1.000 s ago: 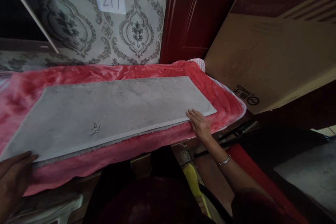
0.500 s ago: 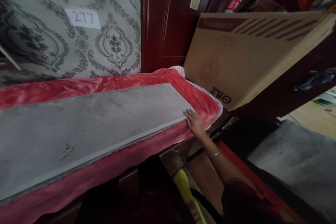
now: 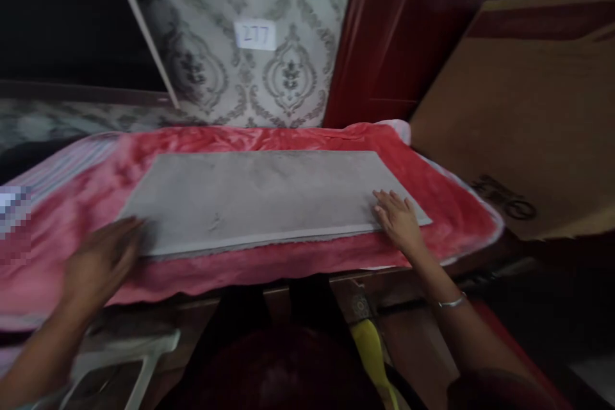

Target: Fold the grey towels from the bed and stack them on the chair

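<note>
Grey mat [image 3: 269, 198]: we find its long axis left-right on the red blanket [image 3: 446, 205];
Right hand [image 3: 398, 221]: spread flat on mat's right end;
Left hand [image 3: 103, 259]: blurred, at left end; spread or not, we cannot tell.

One grey folded cloth [image 3: 269, 195] lies on one red plush blanket [image 3: 446, 205]. Two hands show: one left hand [image 3: 103, 259], one right hand [image 3: 398, 221]. One cardboard box [image 3: 523, 122], one paper label [image 3: 255, 34], one silver bracelet [image 3: 452, 302].

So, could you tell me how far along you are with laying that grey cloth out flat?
Done: the grey cloth lies flat on the red blanket. In hand: the left hand rests at its near left corner, the right hand on its near right corner. Left: perhaps only smoothing the near edge.
</note>
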### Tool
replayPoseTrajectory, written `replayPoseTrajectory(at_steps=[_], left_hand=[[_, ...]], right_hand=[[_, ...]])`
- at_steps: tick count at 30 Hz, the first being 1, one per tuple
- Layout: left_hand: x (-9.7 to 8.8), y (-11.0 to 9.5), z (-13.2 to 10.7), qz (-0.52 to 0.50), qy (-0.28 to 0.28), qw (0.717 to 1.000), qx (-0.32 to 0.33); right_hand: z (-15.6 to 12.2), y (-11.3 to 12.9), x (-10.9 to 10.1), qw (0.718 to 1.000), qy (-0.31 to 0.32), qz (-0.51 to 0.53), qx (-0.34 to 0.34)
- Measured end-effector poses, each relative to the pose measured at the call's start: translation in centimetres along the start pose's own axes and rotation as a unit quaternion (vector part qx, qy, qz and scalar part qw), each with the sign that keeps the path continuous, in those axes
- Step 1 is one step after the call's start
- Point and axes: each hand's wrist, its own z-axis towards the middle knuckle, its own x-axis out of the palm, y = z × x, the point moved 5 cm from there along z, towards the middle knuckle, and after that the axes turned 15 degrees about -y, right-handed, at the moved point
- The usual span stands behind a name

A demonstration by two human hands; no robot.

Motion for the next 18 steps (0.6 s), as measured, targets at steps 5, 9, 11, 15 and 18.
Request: replayPoseTrajectory(at_steps=[5,9,11,15,18], left_hand=[[4.1,2.0,-1.2,0.095,0.103,0.985,-0.104],[5.0,2.0,-3.2,0.162,0.104,0.973,-0.126],[4.7,1.8,-3.8,0.164,0.088,0.974,-0.131],[3.9,1.8,-4.6,0.153,0.080,0.975,-0.139],[2.9,3.3,-5.5,0.142,0.059,0.973,-0.170]], right_hand=[[-0.7,3.5,3.5,0.998,0.065,0.017,-0.016],[-2.0,3.0,4.3,0.994,0.111,0.013,0.000],[-2.3,2.6,4.5,0.992,0.125,0.013,0.008],[-2.4,2.1,5.0,0.991,0.132,0.022,0.010],[-2.6,2.0,5.1,0.992,0.127,0.020,0.003]])
